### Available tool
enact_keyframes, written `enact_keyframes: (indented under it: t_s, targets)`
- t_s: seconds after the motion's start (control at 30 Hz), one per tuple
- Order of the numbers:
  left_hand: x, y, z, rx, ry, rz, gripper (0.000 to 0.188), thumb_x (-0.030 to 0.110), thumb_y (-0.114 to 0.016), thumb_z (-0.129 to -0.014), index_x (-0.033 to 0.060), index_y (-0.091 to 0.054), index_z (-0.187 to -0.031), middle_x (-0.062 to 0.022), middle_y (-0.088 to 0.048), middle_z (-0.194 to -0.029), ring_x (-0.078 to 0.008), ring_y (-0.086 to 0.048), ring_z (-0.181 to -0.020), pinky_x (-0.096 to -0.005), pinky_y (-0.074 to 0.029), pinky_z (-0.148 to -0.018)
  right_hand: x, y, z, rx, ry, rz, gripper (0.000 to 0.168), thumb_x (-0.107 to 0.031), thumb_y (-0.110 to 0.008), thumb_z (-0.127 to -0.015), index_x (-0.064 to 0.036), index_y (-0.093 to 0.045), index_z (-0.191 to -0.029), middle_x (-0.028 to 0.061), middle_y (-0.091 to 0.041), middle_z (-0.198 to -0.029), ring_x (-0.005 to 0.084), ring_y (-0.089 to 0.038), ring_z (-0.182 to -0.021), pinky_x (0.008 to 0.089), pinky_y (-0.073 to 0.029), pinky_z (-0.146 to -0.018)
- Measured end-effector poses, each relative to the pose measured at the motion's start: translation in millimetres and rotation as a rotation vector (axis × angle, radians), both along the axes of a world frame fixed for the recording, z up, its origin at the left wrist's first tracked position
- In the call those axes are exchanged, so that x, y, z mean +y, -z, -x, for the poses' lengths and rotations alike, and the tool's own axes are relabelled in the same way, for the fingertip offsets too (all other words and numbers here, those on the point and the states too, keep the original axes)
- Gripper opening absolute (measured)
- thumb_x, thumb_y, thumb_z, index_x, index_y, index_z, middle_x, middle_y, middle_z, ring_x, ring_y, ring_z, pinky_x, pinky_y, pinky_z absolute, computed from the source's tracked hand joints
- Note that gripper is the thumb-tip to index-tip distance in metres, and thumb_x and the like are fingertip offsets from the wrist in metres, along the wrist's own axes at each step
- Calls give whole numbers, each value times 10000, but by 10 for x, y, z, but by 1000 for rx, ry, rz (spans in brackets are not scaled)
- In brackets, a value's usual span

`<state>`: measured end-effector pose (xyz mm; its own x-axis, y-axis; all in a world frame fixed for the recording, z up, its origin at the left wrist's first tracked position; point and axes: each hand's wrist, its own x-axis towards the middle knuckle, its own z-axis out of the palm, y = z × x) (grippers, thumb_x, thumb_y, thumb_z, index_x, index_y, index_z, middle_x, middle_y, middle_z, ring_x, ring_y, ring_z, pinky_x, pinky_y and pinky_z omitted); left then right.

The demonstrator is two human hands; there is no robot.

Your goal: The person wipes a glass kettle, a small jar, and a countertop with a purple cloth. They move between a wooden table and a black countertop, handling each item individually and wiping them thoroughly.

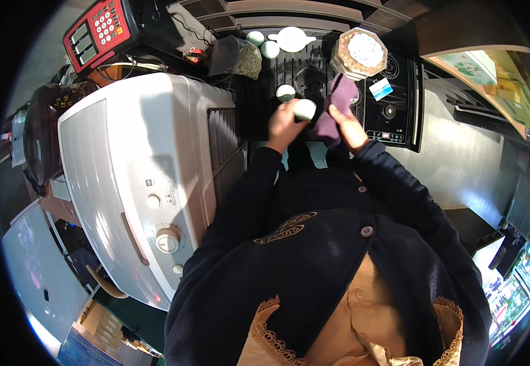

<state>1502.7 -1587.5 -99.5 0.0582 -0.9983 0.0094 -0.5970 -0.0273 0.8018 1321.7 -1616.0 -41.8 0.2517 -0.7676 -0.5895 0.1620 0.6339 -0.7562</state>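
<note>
My left hand (283, 126) grips a small pale porcelain teacup (304, 110), held above the front of a black slatted tea tray (265, 116). In my right hand (351, 127) is a folded purple cloth (342, 94), partly hanging down beside the cup. Just beyond my left hand, another pale teacup (285, 93) stands on the tray. A pale teapot (291, 39) sits at the back, with two small round pale cups (270, 49) to its left. Behind the cloth stands an octagonal lidded container (358, 52).
A clear bag of pale dried pieces (248, 61) lies at the tray's back left. A blue-and-white card (380, 88) rests on the black hob panel (390, 121) at right. Close on my left stands a white appliance with dials (150, 137); beyond it is a red-and-black weighing scale (98, 34).
</note>
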Motion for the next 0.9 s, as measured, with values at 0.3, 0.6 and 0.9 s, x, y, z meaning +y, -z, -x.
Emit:
enact_keyframes:
  t_s: [0.3,0.6,0.9]
  targets:
    - [-96,-351,415,171,268,-1,613,134,-745,-644,76,-566,-1227,-127,-622,-1119,-278,-626,-918,-346,-504,-822,23,14,209,-212,250,-185,330,-92,-642,-863,-35,-556,-1176,72,-633,-1065,191,-613,-965,332,-496,-850]
    - [-114,-427,639,101,267,-203,704,146,-735,-609,43,-462,-1250,-197,-630,-1015,-360,-600,-942,-421,-483,-823,115,-73,381,-106,150,9,359,-66,-673,-839,-33,-551,-1176,72,-629,-1080,180,-612,-972,331,-497,-855]
    - [6,-191,548,614,340,-311,525,44,-647,-761,1,-436,-1240,-122,-632,-1043,-213,-613,-983,-310,-479,-834,68,-291,241,889,-548,711,509,-410,-573,-881,7,-525,-1169,223,-634,-997,390,-584,-982,414,-459,-893]
